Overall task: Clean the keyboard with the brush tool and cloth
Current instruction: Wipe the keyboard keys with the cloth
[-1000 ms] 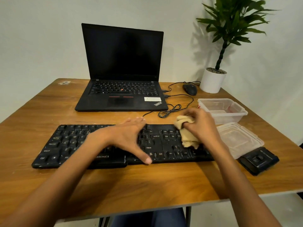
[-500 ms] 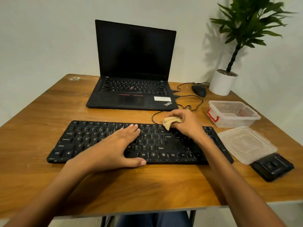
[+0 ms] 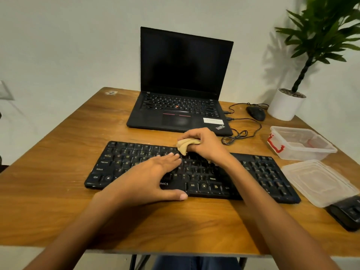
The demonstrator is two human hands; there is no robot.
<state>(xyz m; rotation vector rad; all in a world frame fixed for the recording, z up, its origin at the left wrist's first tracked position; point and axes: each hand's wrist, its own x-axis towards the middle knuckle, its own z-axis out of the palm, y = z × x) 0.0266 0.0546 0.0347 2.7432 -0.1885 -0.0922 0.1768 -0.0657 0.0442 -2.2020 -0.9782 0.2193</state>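
Note:
A black keyboard point(image 3: 263, 172) lies across the wooden table point(image 3: 58, 201) in front of me. My left hand point(image 3: 150, 176) rests flat on its middle keys, fingers straight and thumb along the front edge. My right hand point(image 3: 206, 145) grips a bunched tan cloth point(image 3: 186, 146) and presses it on the top key rows near the keyboard's middle. No brush tool can be made out.
An open black laptop point(image 3: 181, 106) stands behind the keyboard, with a wired mouse point(image 3: 256, 113) and coiled cable point(image 3: 233, 138) beside it. At the right are a clear plastic box point(image 3: 300, 143), its lid point(image 3: 319, 182), a small black device point(image 3: 346, 213) and a potted plant point(image 3: 288, 104).
My right hand has carried the cloth leftward, from the keyboard's right part to the top rows near the middle. My left hand still lies on the keys. The view has swung left.

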